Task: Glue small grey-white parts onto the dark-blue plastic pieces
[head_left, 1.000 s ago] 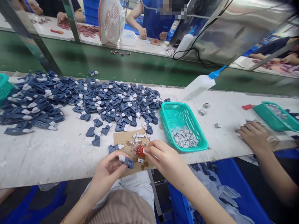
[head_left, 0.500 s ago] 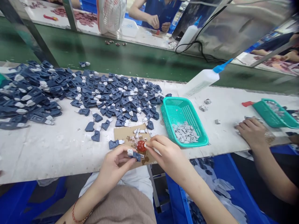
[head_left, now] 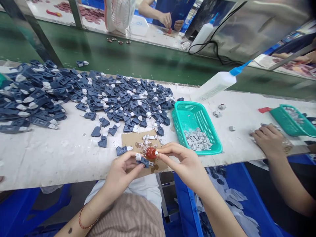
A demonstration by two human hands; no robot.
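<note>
Between the thumb and fingers of my left hand [head_left: 125,166] is a dark blue part [head_left: 142,160] with a whitish piece on its end. My right hand [head_left: 181,159] pinches a small whitish piece [head_left: 156,153] right beside a red cap-like item [head_left: 150,152]. Under both hands lies a brown cardboard sheet [head_left: 129,139], stained wet, with a few light grey pieces [head_left: 149,137] near its top edge. Another blue part [head_left: 122,150] rests by the cardboard's left edge, close to my left fingers.
Many blue parts [head_left: 111,95] are heaped at the left and centre. A green basket [head_left: 217,146] holds grey pieces, with a white bottle [head_left: 217,84] leaning behind it. At the right, a neighbour's hand [head_left: 268,141] rests near a second green basket [head_left: 281,121].
My right hand has shifted slightly, its small piece still pinched beside the red item. My left hand keeps hold of the blue part. The whole view has moved a little.
</note>
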